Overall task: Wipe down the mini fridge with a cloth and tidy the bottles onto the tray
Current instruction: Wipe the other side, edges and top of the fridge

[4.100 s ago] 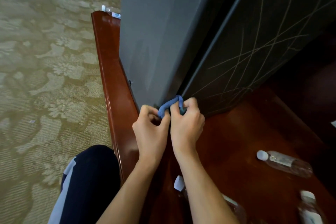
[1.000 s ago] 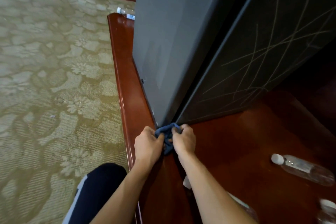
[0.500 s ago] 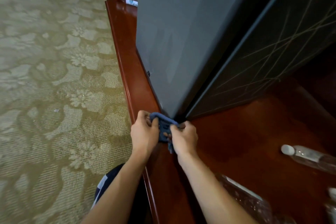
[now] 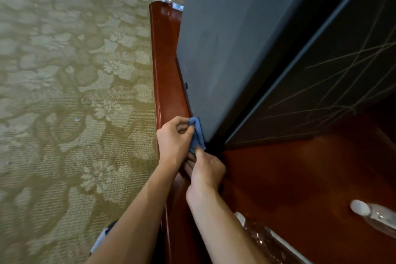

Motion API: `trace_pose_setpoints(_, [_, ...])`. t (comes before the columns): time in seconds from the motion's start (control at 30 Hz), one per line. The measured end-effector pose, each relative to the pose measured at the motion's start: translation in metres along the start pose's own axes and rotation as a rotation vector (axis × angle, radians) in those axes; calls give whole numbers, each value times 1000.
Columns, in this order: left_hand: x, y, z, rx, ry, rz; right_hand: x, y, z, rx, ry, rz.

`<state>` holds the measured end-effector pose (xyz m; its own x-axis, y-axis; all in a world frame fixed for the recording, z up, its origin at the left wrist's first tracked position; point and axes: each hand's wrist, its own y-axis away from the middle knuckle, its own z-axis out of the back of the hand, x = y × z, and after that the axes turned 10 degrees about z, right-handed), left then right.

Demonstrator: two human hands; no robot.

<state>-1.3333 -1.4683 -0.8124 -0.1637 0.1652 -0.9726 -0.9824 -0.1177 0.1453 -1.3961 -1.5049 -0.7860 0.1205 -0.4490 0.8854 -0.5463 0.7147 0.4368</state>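
Left hand (image 4: 174,141) and right hand (image 4: 206,169) – both apparently pinching blue cloth (image 4: 197,135) against fridge (image 4: 225,49) corner.

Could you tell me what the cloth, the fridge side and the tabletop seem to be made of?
Cloth: soft blue fabric, perhaps microfibre; it folds limply.
Fridge side: matte grey, likely painted metal; no glare.
Tabletop: glossy reddish-brown wood or veneer; bright reflections.

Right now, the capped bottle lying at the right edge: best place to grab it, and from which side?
Grip the clear body just behind the white cap of the bottle, coming from above. It lies on its side on the wooden top, cap toward the fridge; its far end is out of frame.
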Motion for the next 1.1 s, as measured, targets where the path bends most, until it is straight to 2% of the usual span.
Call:
trace_pose_setpoints(0.23, [9,45,8,42,-58,-93,17,9,38,83,95,-9])
trace_pose_setpoints(0.5, [-16,38,-4,-115,-64,-80,41,-13,45,144,256,105])
trace_pose_setpoints(0.63, [-14,40,-7,-133,-14,4,40,-22,41,98,308,113])
trace_pose_setpoints(0.8, [-6,63,-18,-158,-108,73,52,-46,57,94,359,159])
trace_pose_setpoints(0.9, [0,81,-30,-218,-129,127,57,-61,64,163,481,204])
trace_pose_setpoints(1.0, [-3,91,-42,-268,-154,173,57,-72,74,267,580,159])
trace_pose_setpoints(1.1, [-15,88,-56,-295,-178,300,60,-82,84,378,626,149])
